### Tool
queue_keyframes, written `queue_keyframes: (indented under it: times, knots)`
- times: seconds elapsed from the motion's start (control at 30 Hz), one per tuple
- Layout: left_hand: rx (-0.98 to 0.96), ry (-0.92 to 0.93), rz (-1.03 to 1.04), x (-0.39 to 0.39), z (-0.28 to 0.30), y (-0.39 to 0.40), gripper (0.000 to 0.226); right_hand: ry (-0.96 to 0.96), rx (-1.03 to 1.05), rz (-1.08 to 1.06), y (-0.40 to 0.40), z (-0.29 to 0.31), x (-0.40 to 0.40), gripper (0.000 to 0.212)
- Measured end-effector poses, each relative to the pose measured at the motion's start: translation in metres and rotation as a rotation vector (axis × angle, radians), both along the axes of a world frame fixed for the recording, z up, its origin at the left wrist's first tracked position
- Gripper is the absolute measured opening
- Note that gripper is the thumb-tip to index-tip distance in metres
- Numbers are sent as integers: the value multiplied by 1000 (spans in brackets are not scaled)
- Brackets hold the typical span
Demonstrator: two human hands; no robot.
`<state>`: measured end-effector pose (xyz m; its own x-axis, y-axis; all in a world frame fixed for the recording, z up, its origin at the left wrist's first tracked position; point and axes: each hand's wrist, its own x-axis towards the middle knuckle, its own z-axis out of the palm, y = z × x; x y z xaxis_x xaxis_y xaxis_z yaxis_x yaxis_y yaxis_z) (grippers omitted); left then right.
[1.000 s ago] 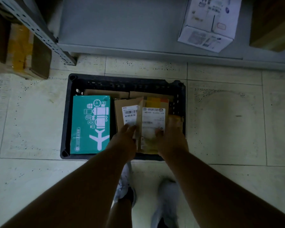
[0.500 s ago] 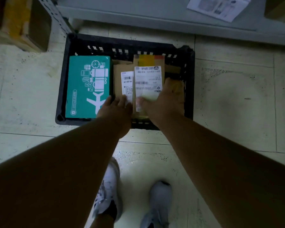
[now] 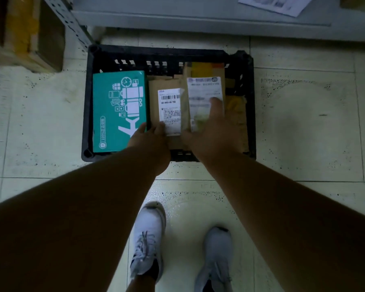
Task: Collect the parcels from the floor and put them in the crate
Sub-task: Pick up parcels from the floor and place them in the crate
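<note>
Your black slotted plastic crate (image 3: 86,106) on the floor holds a teal printed carton (image 3: 118,102) beyond your left hand (image 3: 149,142), whose fingers lie loosely spread. Beside it, a brown cardboard parcel (image 3: 167,106) has a label reading "461-W01-95-780". Your right hand (image 3: 211,133) rests flat-fingered on another white-labelled brown parcel (image 3: 204,89), its print blurred.

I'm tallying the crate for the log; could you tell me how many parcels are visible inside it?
3 clearly: a teal box at the left, a brown parcel mid-crate, and a labelled parcel right of it. Cardboard behind and beneath may be more.
</note>
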<state>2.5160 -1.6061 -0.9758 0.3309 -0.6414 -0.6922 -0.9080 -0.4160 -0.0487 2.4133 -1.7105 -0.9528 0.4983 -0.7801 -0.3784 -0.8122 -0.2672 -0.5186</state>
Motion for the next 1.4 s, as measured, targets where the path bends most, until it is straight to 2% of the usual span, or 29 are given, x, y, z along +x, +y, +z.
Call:
queue_keyframes:
  times: [0.13,0.33,0.47,0.57,0.7,0.77,1.0,1.07,1.13,1.2,1.33,1.4]
  knots:
    - [-117,-14,36,-7,6,-10,77,14,-50,3,-8,6,-10,100]
    - [-238,4,31,-13,-8,-38,86,-73,-99,-94,-21,7,-27,92]
    - [-324,-85,187,28,-21,-71,74,-82,-128,-41,-24,7,-28,94]
    - [-281,-61,302,68,-32,-94,80,-28,-158,47,-15,3,-26,94]
    - [-313,-50,277,71,-33,-107,66,-16,-148,66,-6,-8,-28,96]
    - [-335,-67,235,68,-32,-104,66,-15,-173,64,-3,-11,-32,96]
    - [-182,97,251,65,-28,-94,92,54,-137,66,-2,-7,-31,102]
    - [-264,127,325,51,-21,-89,84,84,-115,75,-3,-4,-29,104]
    - [-376,209,493,34,-14,-82,66,117,-105,86,-3,-3,-28,105]
    - [-395,306,590,17,-7,-74,53,150,-109,88,-3,0,-27,107]
    - [-311,521,681,6,10,-63,66,255,-92,159,-8,15,-34,115]
    - [-223,535,625,6,25,-61,66,287,-47,218,-13,25,-39,116]
